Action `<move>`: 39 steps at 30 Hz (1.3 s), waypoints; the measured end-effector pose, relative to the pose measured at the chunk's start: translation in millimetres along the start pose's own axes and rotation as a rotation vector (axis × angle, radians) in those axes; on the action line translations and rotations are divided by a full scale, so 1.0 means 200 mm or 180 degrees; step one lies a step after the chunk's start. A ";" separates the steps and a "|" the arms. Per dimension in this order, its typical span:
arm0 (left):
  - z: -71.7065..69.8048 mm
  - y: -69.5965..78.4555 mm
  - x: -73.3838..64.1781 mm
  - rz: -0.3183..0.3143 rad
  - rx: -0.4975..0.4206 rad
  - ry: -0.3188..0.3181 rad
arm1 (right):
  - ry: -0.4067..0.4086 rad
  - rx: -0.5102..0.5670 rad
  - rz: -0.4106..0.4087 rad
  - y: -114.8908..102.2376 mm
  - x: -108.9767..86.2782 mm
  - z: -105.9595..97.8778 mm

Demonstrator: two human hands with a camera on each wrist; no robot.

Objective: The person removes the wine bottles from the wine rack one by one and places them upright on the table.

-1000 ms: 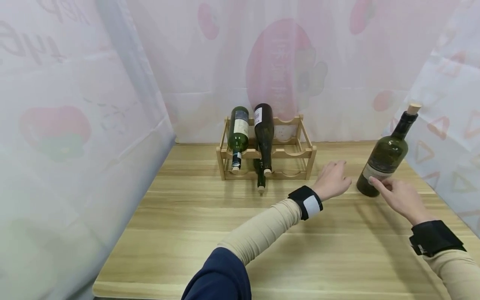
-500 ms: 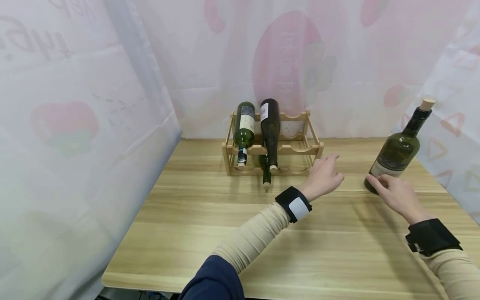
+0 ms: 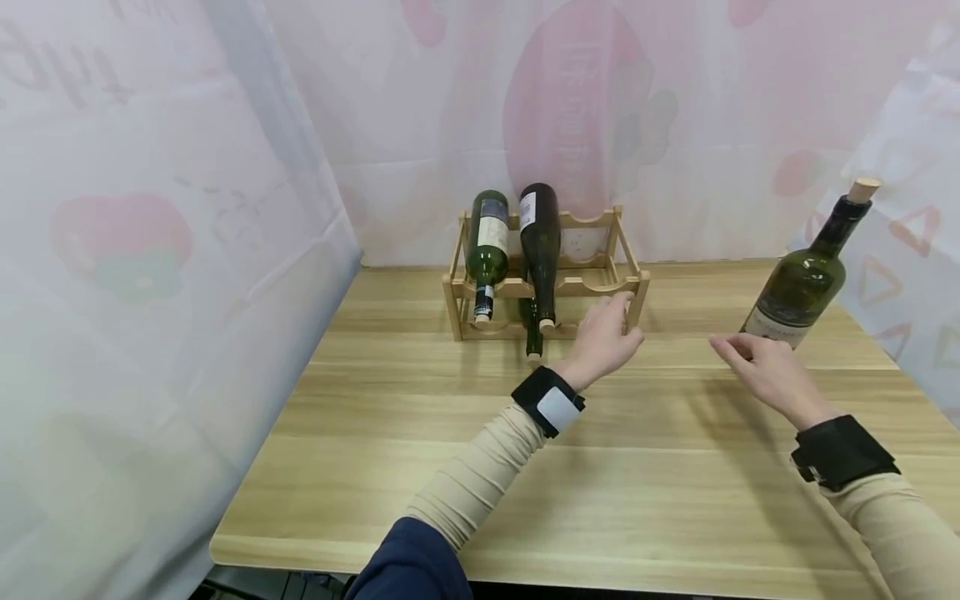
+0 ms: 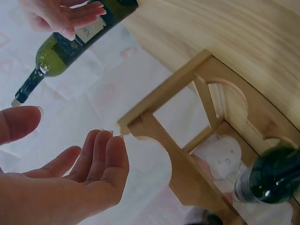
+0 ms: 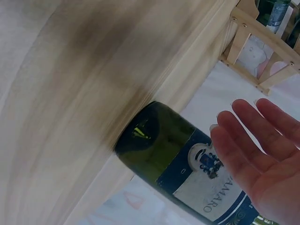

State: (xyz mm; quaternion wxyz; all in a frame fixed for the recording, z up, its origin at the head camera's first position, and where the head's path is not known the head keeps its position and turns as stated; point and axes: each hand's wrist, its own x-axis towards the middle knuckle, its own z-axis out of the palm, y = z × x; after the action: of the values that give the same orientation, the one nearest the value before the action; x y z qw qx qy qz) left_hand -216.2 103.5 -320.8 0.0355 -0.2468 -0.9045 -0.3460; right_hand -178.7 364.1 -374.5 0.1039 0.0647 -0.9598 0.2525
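Observation:
A corked green wine bottle [image 3: 798, 287] with a pale label stands upright at the table's right side. My right hand [image 3: 776, 379] is in front of its lower part, palm towards the label, holding nothing; its fingers look loosely extended in the right wrist view. My left hand [image 3: 603, 342], also holding nothing, hovers at the front right of a wooden wine rack [image 3: 592, 287], fingers loosely bent. In the rack's top tier lie a green bottle [image 3: 489, 237] and a darker bottle [image 3: 540, 242], corks facing me. Below them another bottle's neck [image 3: 534, 337] pokes out, its body mostly hidden.
The rack stands near the back edge of the wooden table [image 3: 420, 450]. Printed white curtains [image 3: 420, 192] hang behind and on both sides. The table's front edge and left front corner show at the bottom.
My left hand has moved left from between the rack and the standing bottle to the rack's front right. My right hand has shifted slightly left of the bottle, which stays in place.

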 end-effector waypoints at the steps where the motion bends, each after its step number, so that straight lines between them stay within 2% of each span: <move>1: -0.01 -0.01 0.00 -0.0002 -0.0011 0.0030 | -0.0051 0.0016 0.0012 -0.01 0.01 0.00; 10: -0.09 -0.08 -0.02 -0.0086 -0.0156 0.0148 | -0.0094 -0.0013 -0.0107 -0.07 0.07 0.04; 17: -0.13 -0.14 -0.02 -0.0074 -0.0268 0.0229 | -0.0208 -0.0031 -0.0047 -0.10 0.10 0.06; 24: -0.15 -0.17 -0.03 -0.0085 -0.0255 0.0357 | -0.0189 -0.0047 -0.0090 -0.11 0.10 0.09; 33: -0.15 -0.22 -0.04 0.0064 -0.0342 0.0681 | -0.0125 -0.0005 -0.0188 -0.13 0.11 0.12; 39: -0.15 -0.25 -0.06 0.0005 -0.0513 0.0932 | 0.0001 -0.0006 -0.0250 -0.13 0.12 0.15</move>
State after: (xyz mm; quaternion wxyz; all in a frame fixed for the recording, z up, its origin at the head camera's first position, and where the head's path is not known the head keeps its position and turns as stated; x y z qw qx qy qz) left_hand -231.3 47.4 -331.0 0.1472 -0.1965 -0.8588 -0.4496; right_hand -201.6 325.0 -381.6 0.1139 0.1023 -0.9568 0.2472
